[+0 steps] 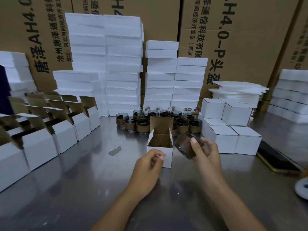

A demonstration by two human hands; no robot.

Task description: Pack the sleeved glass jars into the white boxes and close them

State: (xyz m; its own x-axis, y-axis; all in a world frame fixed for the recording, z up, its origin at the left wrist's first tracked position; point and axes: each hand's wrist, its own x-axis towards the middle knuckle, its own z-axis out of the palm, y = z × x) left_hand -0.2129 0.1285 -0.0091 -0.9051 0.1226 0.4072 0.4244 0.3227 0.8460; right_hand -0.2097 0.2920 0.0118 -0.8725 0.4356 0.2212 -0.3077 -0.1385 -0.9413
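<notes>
Head view: right hand (pixel 206 155) fingers (pixel 195 144) wrap a sleeved jar (pixel 184 145), tilted, just right of the open white box (pixel 168 153), above the desk (pixel 83 180). Left hand (pixel 148 165) curls at the box front; can't tell if it grips. More jars (pixel 143 125) behind the box, closed boxes (pixel 223 139) right, open boxes (pixel 65 134) left, phone (pixel 276 160) far right.

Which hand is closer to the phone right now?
Right. The right hand, holding a jar, is left of the phone; the left hand is farther left, at the open white box.
</notes>
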